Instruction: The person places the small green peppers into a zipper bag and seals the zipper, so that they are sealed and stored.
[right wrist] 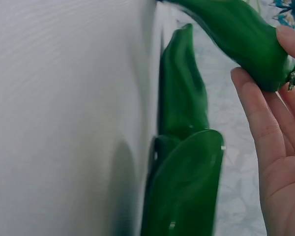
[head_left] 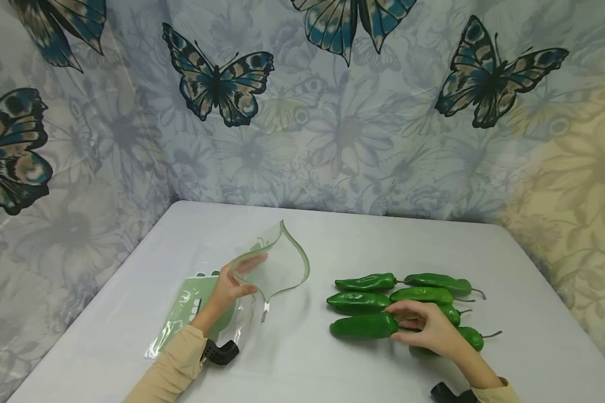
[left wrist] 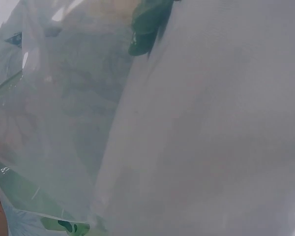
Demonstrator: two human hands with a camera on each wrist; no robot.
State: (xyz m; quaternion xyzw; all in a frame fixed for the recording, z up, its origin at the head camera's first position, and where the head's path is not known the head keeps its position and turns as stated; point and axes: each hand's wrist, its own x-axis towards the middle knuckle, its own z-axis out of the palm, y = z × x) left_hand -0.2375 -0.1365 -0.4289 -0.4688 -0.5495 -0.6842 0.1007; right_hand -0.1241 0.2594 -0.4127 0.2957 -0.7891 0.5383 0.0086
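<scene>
My left hand (head_left: 230,285) holds a clear plastic zip bag (head_left: 306,266) by its mouth, thumb on the near side and fingers on the far side. The bag's green-edged mouth gapes wide, with a white slider at the near corner. In the left wrist view the clear film (left wrist: 64,123) fills the left side. My right hand (head_left: 426,324) grips a long green pepper (head_left: 360,326) near its stem end, between thumb and fingers. From the right wrist, this pepper (right wrist: 246,39) shows raised and tilted beside other peppers (right wrist: 187,187).
Several more green peppers (head_left: 360,302) lie in rows on the white table (head_left: 302,369), around and beyond my right hand. A green printed plastic packet (head_left: 181,308) lies flat under my left forearm. Butterfly-patterned cloth (head_left: 348,140) hangs behind the table.
</scene>
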